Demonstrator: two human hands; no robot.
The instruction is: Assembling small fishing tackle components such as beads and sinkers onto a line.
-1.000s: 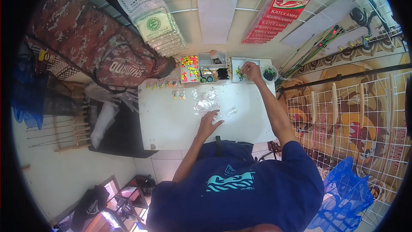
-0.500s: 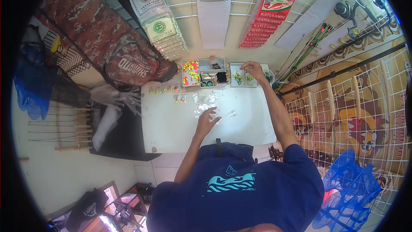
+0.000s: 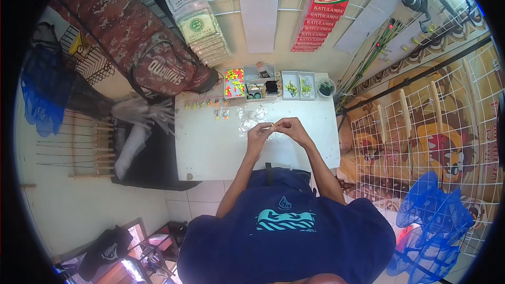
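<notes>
Over the middle of the white table (image 3: 210, 152), my left hand (image 3: 260, 135) and my right hand (image 3: 293, 130) meet fingertip to fingertip. Both pinch a small yellowish piece (image 3: 272, 125), too tiny to name. Clear plastic bags (image 3: 251, 114) lie flat just beyond my left hand. Farther off stands a white box (image 3: 290, 79) of small yellow-green pieces, with a second white box (image 3: 308, 77) of similar ones beside it. Small filled packets (image 3: 202, 104) with bright bits lie in a group at the table's far left.
A divided tray (image 3: 261, 68) holding pink and yellow pieces and black items stands at the back edge. Right of the boxes is a round tub (image 3: 326, 88). A camouflage rod bag (image 3: 171, 73) leans in from the left; fishing rods (image 3: 376, 47) stand at the right.
My right hand has come back from the white boxes to meet my left hand, now with a small yellowish piece between them. My left hand has closed from a looser pose above the bags.
</notes>
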